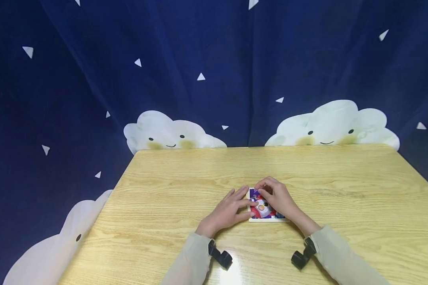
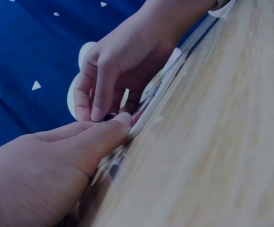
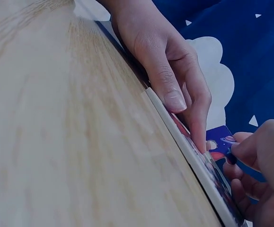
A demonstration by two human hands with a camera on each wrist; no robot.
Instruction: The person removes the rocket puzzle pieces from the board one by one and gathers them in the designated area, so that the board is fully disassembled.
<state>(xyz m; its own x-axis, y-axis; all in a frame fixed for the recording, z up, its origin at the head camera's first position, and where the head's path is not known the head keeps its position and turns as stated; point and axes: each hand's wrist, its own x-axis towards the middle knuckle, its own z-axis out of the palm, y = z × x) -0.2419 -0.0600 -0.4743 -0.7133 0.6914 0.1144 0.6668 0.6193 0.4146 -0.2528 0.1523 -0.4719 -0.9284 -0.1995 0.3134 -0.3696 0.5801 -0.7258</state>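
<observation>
A small flat puzzle (image 1: 267,213) in a white frame lies on the table, its picture a white round-faced figure with red and purple around it. My right hand (image 1: 279,200) pinches a purple puzzle piece (image 3: 219,137) with a ringed planet on it, tilted up at the puzzle's far left part. My left hand (image 1: 228,209) rests at the left side of the frame, fingers spread, thumb and fingertips touching the frame and the picture. In the left wrist view the piece is mostly hidden by the fingers.
The puzzle stands on a light wood table (image 1: 178,178). Behind and to the left hangs a dark blue curtain (image 1: 164,87) with white triangles and smiling clouds. A black strap with a camera (image 1: 222,258) sits on each wrist.
</observation>
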